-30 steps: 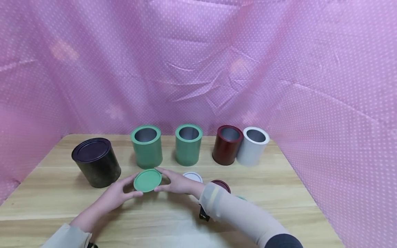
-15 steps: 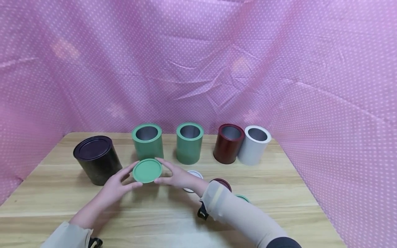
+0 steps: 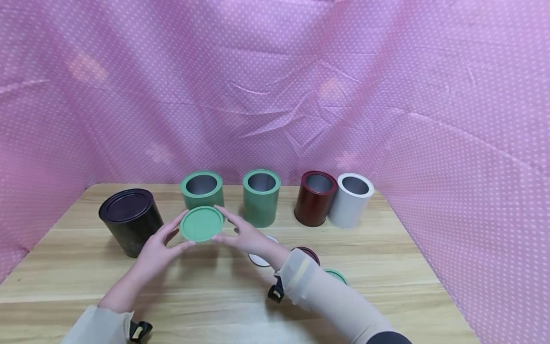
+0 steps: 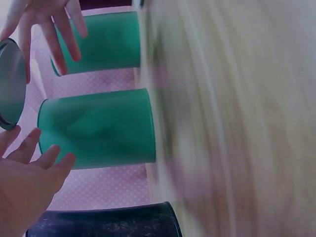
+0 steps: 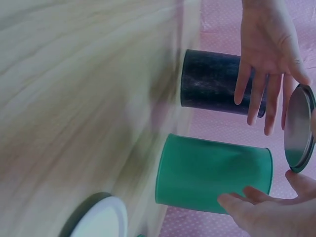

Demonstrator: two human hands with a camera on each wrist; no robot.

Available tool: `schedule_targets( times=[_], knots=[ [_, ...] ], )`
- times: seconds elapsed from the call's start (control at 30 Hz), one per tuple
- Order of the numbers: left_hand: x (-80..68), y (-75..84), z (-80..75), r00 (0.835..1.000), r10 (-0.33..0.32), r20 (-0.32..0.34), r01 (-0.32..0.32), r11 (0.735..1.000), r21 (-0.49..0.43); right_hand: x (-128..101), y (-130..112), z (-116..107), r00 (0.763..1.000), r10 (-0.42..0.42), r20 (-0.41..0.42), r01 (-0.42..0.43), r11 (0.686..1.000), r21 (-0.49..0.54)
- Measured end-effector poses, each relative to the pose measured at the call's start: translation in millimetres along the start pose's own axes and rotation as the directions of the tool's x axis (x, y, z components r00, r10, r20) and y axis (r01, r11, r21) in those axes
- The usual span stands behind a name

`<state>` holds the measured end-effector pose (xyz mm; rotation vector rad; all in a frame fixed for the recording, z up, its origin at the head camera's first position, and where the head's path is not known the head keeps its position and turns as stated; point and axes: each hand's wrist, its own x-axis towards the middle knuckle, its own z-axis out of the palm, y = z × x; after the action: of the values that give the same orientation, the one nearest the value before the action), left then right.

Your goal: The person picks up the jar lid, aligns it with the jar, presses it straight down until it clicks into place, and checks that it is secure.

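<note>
- Wooden table (image 3: 386, 267) walled by pink dotted cloth (image 3: 429, 95)
- Left hand (image 3: 156, 248) and right hand (image 3: 245, 236), fingers spread, pinch green lid (image 3: 202, 223) by its edges, just before the left green tin (image 3: 202, 187)
</note>
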<state>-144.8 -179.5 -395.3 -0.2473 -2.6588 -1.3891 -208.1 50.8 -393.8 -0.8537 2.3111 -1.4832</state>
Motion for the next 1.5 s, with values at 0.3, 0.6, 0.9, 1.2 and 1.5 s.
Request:
schedule_targets(
  times=[0.3, 0.6, 0.9, 1.2, 1.5],
  knots=[
    [4.8, 3.7, 0.2, 0.998, 0.020, -0.062, -0.024, 0.998, -0.064, 3.4, -8.0, -1.6, 0.999, -0.002, -0.043, 0.002, 1.000, -0.002],
    [17.0, 8.4, -3.7, 0.989, 0.105, -0.107, -0.118, 0.985, -0.123, 13.1, -14.2, -6.7, 0.991, -0.080, -0.105, 0.078, 0.997, -0.017],
    [30.0, 9.8, -14.3, 0.992, 0.106, -0.070, -0.115, 0.983, -0.146, 26.1, -17.8, -8.7, 0.990, -0.072, -0.125, 0.077, 0.996, 0.040],
    [41.1, 7.8, -18.4, 0.990, 0.110, -0.091, -0.126, 0.973, -0.194, 41.2, -19.1, -9.5, 0.988, -0.064, -0.140, 0.080, 0.991, 0.107],
    [52.0, -0.7, -12.2, 0.988, 0.097, -0.119, -0.120, 0.972, -0.204, 49.7, -13.5, -10.3, 0.990, -0.051, -0.134, 0.072, 0.985, 0.157]
  ],
)
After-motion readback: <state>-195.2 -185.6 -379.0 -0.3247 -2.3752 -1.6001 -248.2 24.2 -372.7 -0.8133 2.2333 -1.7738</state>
